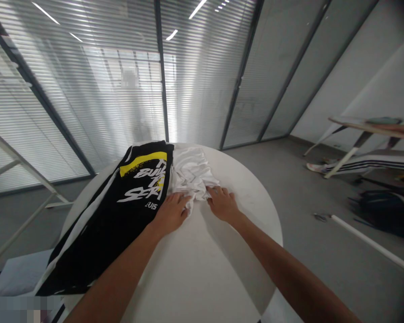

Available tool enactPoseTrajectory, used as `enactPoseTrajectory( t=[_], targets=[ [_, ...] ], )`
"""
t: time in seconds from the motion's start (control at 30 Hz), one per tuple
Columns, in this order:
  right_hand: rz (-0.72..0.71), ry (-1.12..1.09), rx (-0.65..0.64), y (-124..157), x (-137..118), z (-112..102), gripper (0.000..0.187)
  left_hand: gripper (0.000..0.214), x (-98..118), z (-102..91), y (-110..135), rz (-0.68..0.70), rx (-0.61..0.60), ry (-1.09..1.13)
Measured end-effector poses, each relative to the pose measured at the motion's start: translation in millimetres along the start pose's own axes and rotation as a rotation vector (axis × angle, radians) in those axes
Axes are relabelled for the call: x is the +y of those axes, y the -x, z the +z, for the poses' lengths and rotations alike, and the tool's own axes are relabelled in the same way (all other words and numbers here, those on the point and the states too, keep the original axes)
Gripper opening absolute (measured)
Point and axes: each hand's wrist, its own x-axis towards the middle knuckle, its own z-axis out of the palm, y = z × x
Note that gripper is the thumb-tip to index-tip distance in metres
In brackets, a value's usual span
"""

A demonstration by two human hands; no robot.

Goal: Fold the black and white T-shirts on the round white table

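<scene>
From my remote view, I read an office-type room: dark-framed glass partitions [276, 67] with pale slatted blinds [198, 89], smooth grey floor [299, 193] and a round white table [188, 264].

The left hand [173, 213] and right hand [223, 204] are touching the near edge of a crumpled white cloth [190, 168], which is lying on a round white table [195, 264]. Black printed fabric [104, 233] is lying beside it, blinds [198, 89] are hanging behind, and another table [353, 123] is standing to the right.

L hand [172, 211] & R hand [222, 204] palm-down, slightly apart; both arms [116, 271] extended fwd.
</scene>
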Motion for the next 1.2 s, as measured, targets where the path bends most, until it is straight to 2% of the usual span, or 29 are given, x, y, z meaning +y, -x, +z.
enactPoseTrajectory(
  t=[0.07,0.17,0.23,0.3,0.4,0.5,0.6,0.67,0.73,0.83,0.93,1.0,1.03,1.1,1.2],
  targets=[
    [0.025,-0.007,0.020,-3.8,-6.8,0.8,0.046,0.044,1.5,-2.7,2.8,0.032,-0.038,0.026],
    [0.035,-0.087,0.054,-9.5,-5.1,-1.5,0.042,0.060,0.6,-5.7,5.3,0.023,-0.066,0.043],
    [0.065,-0.230,0.084,-12.8,2.6,-3.6,0.036,0.071,-2.1,-6.0,5.1,-0.012,-0.055,0.029],
    [0.116,-0.460,0.125,-15.2,12.5,-4.7,0.036,0.072,-5.6,-5.5,4.2,-0.046,-0.041,0.028],
    [0.206,-0.812,0.248,-17.2,25.5,-5.7,0.049,0.045,-10.1,-5.1,3.4,-0.063,-0.024,0.035],
    [0.376,-1.045,0.393,-19.7,33.2,-11.4,0.045,0.017,-11.4,-6.1,2.7,-0.006,-0.014,0.014],
    [0.566,-1.195,0.425,-25.8,35.4,-26.4,0.040,0.013,-7.1,-9.0,1.3,0.041,0.028,0.033],
    [0.597,-1.217,0.447,-31.2,33.6,-38.4,0.039,0.012,-1.6,-12.1,0.7,0.058,0.064,0.104],
    [0.555,-1.190,0.497,-35.1,29.2,-46.8,0.039,0.012,3.9,-15.8,1.5,0.069,0.061,0.216],
    [0.493,-1.163,0.544,-34.4,21.1,-46.6,0.040,0.013,7.3,-21.5,5.0,0.027,-0.040,0.384],
    [0.454,-1.136,0.494,-26.9,15.5,-36.4,0.041,0.022,4.0,-25.6,8.2,-0.021,-0.228,0.529],
    [0.407,-1.091,0.456,-20.6,12.1,-31.0,0.041,0.032,0.6,-26.7,8.3,-0.077,-0.288,0.605],
    [0.375,-1.069,0.442,-17.5,9.5,-29.8,0.041,0.036,-0.8,-26.7,7.8,-0.116,-0.264,0.621],
    [0.281,-1.029,0.401,-11.3,1.3,-30.5,0.041,0.036,-2.3,-26.1,5.8,-0.176,-0.134,0.622],
    [0.065,-0.936,0.274,-1.4,-16.6,-36.4,0.040,0.039,-2.0,-24.0,2.8,-0.180,0.011,0.682]
  ],
)
